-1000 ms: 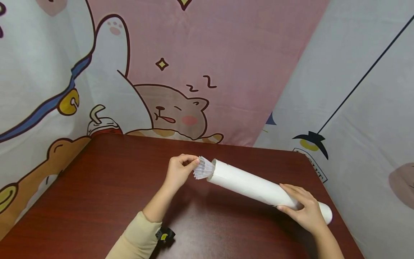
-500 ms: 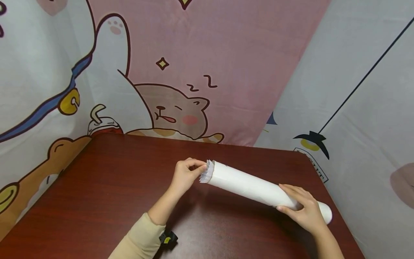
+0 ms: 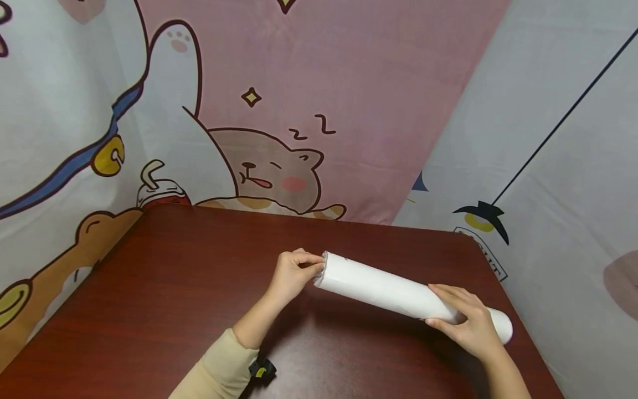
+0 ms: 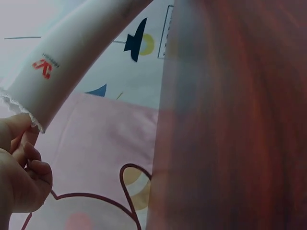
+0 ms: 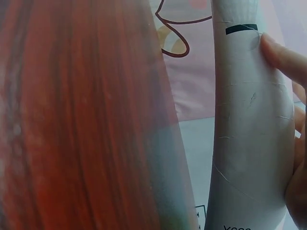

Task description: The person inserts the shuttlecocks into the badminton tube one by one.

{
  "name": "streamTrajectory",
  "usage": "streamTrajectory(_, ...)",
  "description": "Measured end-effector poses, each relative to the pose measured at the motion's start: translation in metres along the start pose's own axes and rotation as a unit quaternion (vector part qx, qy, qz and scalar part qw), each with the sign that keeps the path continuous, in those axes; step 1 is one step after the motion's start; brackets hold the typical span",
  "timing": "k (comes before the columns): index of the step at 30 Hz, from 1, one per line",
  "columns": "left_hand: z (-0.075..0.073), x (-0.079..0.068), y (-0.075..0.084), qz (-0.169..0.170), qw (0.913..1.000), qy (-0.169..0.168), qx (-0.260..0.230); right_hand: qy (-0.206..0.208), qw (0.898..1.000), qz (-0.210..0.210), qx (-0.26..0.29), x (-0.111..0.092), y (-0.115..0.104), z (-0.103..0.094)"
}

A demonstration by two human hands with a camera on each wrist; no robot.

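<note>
A long white shuttlecock tube point(image 3: 379, 285) slants above the table, its mouth toward the left and its rounded end at the right. My right hand point(image 3: 467, 322) grips it near that end, thumb on the near side and fingers over the top. At the mouth, the thumb and forefinger of my left hand point(image 3: 294, 272) pinch the skirt edge of a white shuttlecock point(image 4: 18, 106). Only the jagged rim of its skirt shows; the rest is hidden inside the tube. In the left wrist view, a red logo marks the tube's side, and the other fingers are curled below.
A dark reddish-brown wooden table point(image 3: 164, 288) lies beneath both hands. Behind it and along the sides hangs a cartoon-printed cloth point(image 3: 379, 111). A small black device point(image 3: 262, 370) is by the left sleeve point(image 3: 219, 366).
My left hand has moved right and slightly down, pushing the shuttlecock from partly outside to almost wholly inside the tube. The tube's mouth has dipped slightly; my right hand keeps its grip.
</note>
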State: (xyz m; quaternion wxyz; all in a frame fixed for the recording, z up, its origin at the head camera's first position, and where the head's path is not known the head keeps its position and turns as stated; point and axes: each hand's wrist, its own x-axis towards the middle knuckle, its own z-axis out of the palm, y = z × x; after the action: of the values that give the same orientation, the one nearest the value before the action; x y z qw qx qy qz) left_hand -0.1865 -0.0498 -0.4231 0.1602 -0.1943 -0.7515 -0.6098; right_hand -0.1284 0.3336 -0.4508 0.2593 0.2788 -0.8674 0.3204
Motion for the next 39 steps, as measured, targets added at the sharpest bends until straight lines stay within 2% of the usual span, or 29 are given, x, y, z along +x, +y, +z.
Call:
streamTrajectory(8,0.010,-0.005,0.003,-0.036,0.9990,-0.022,-0.013,-0.003,1.000,-0.007,-0.003,0.001,-0.001,0.000)
streamTrajectory(15,0.003,-0.009,0.041,-0.031,0.9991,-0.030,-0.005,-0.016,1.000,0.018,-0.001,0.000,-0.001,0.000)
streamTrajectory(19,0.001,-0.007,0.044,-0.027,0.9994,-0.023,-0.002,-0.017,1.000,0.021,0.000,0.000,-0.001,0.001)
streamTrajectory(22,0.001,-0.006,0.040,-0.024,0.9995,-0.018,0.001,-0.017,1.000,0.025,0.000,0.000,-0.001,0.001)
streamTrajectory(29,0.003,-0.002,0.005,-0.008,0.9999,0.006,0.013,-0.018,1.000,0.024,-0.004,0.000,-0.001,0.001)
streamTrajectory(35,-0.001,-0.002,0.000,0.020,0.9996,0.005,0.019,-0.018,0.999,0.026,-0.012,-0.001,0.000,0.001)
streamTrajectory(39,-0.004,-0.002,0.001,0.026,0.9993,0.007,0.025,-0.010,1.000,0.016,-0.013,-0.001,0.000,0.001)
